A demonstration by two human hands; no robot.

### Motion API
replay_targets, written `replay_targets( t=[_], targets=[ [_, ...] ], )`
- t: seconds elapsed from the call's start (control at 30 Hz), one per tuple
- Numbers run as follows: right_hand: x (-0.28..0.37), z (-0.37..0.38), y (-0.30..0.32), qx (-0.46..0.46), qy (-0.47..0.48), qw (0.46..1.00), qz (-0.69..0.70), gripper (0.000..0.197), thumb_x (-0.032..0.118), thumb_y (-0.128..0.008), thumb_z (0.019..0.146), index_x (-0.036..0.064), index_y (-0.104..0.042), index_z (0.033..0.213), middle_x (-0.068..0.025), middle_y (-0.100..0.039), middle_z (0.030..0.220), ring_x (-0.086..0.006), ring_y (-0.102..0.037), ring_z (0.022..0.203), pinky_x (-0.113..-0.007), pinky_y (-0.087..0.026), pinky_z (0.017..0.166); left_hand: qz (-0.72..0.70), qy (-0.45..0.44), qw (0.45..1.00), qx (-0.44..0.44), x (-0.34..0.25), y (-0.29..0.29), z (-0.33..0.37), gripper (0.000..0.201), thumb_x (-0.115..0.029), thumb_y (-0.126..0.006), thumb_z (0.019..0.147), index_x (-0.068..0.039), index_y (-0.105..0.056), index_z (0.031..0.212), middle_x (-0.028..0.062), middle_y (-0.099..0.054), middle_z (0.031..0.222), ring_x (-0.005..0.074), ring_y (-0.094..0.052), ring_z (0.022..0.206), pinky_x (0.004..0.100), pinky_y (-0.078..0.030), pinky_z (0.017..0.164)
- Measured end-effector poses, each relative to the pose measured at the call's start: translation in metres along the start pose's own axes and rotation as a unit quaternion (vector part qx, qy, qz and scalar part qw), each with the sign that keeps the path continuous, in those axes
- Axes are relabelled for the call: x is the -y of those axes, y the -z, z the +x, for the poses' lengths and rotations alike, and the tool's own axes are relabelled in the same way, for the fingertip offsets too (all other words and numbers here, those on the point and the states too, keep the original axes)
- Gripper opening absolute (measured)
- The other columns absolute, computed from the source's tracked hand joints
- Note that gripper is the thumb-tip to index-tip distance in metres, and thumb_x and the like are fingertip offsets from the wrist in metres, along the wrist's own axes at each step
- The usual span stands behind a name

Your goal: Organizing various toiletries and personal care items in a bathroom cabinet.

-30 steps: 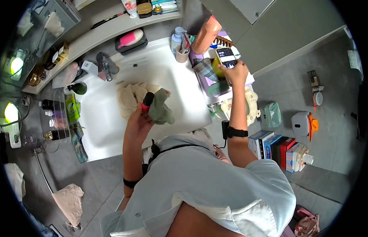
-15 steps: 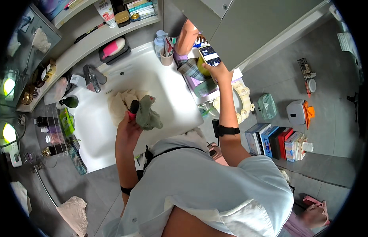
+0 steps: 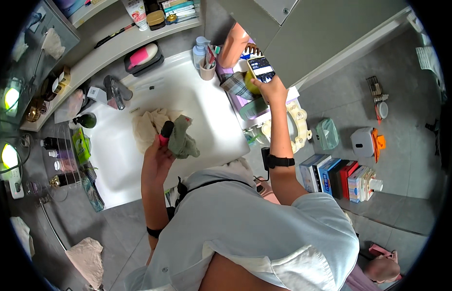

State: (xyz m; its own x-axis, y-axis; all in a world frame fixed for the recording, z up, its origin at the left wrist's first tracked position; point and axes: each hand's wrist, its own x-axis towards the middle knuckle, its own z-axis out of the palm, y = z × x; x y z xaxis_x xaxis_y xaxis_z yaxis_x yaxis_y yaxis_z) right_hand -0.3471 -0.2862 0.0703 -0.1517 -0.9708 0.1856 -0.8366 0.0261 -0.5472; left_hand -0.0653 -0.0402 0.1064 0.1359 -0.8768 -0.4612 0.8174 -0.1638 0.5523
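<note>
Over the white sink (image 3: 121, 179), my left hand (image 3: 157, 160) is closed around a small pink object with a black end (image 3: 167, 128), whose kind I cannot make out. A crumpled grey-green cloth (image 3: 183, 139) hangs against the fingers of that hand. Under and beyond it, a cream cloth (image 3: 147, 125) lies bunched in the basin. Off to the right, my right hand (image 3: 273, 91) grips a phone (image 3: 261, 70) in a yellow-edged case, its screen lit and facing up. The phone is above a plaid cloth (image 3: 235, 85) and other items at the sink's right side.
A faucet (image 3: 117, 92) stands at the sink's far left. Along the back are a soap box (image 3: 143, 57), a pump bottle (image 3: 200, 51) and a toothbrush cup (image 3: 207, 70). A toilet seat (image 3: 299, 127) lies to the right, with several boxes (image 3: 337, 175) beyond. A bottle rack (image 3: 66, 165) is left.
The whole view has shifted slightly. Both hands keep their holds in nearly the same places, and the cloths look unchanged.
</note>
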Motion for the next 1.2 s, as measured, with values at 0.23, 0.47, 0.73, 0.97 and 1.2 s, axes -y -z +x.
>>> replay_targets(
  t=[0.23,0.47,0.73,0.97,1.2],
  targets=[
    [0.025,-0.028,0.019,-0.117,0.153,0.980,-0.058,0.076,0.046,-0.076,0.055,-0.0110,-0.052,0.098,-0.0231,-0.060,0.087,-0.0367,-0.058,0.083,-0.040,-0.045,0.076,0.016,-0.011,1.000,0.019,-0.005,-0.008,-0.012,0.037,-0.030,-0.045,0.091,0.001,-0.050,0.111,0.0124,-0.058,0.105,0.0215,-0.055,0.096,0.0354,-0.043,0.086],
    [0.096,-0.117,0.050,0.241,0.249,0.893,0.289,0.043,0.016,-0.068,0.071,0.0001,-0.055,0.109,-0.0149,-0.054,0.108,-0.0259,-0.050,0.102,-0.032,-0.040,0.088,0.039,-0.013,0.998,0.043,-0.009,-0.021,-0.015,0.038,-0.027,-0.044,0.092,0.005,-0.049,0.111,0.0137,-0.057,0.105,0.0210,-0.056,0.096,0.0348,-0.044,0.084],
    [0.136,-0.168,0.029,0.355,0.224,0.820,0.389,0.041,0.004,-0.067,0.070,0.0009,-0.054,0.109,-0.0055,-0.052,0.091,-0.0123,-0.049,0.079,-0.023,-0.040,0.068,0.077,-0.025,0.994,0.076,-0.013,-0.021,-0.027,0.040,-0.028,-0.044,0.092,0.005,-0.048,0.114,0.0116,-0.056,0.106,0.0183,-0.056,0.096,0.0319,-0.045,0.083],
    [0.131,-0.174,0.027,0.321,0.167,0.809,0.463,0.033,0.004,-0.065,0.071,0.0017,-0.056,0.102,0.0025,-0.042,0.072,-0.0043,-0.034,0.059,-0.017,-0.027,0.050,0.073,-0.025,0.996,0.053,-0.015,-0.025,-0.037,0.039,-0.026,-0.045,0.092,0.004,-0.046,0.116,0.0100,-0.056,0.107,0.0172,-0.056,0.097,0.0312,-0.045,0.084],
    [0.141,-0.163,0.032,0.295,0.098,0.814,0.491,0.027,0.004,-0.061,0.076,0.0011,-0.054,0.103,0.0051,-0.043,0.073,-0.0020,-0.032,0.058,-0.017,-0.026,0.049,0.103,-0.103,0.989,0.023,-0.018,-0.028,-0.043,0.034,-0.018,-0.048,0.090,0.005,-0.046,0.115,0.0149,-0.056,0.108,0.0211,-0.058,0.096,0.0358,-0.045,0.089]
  ],
)
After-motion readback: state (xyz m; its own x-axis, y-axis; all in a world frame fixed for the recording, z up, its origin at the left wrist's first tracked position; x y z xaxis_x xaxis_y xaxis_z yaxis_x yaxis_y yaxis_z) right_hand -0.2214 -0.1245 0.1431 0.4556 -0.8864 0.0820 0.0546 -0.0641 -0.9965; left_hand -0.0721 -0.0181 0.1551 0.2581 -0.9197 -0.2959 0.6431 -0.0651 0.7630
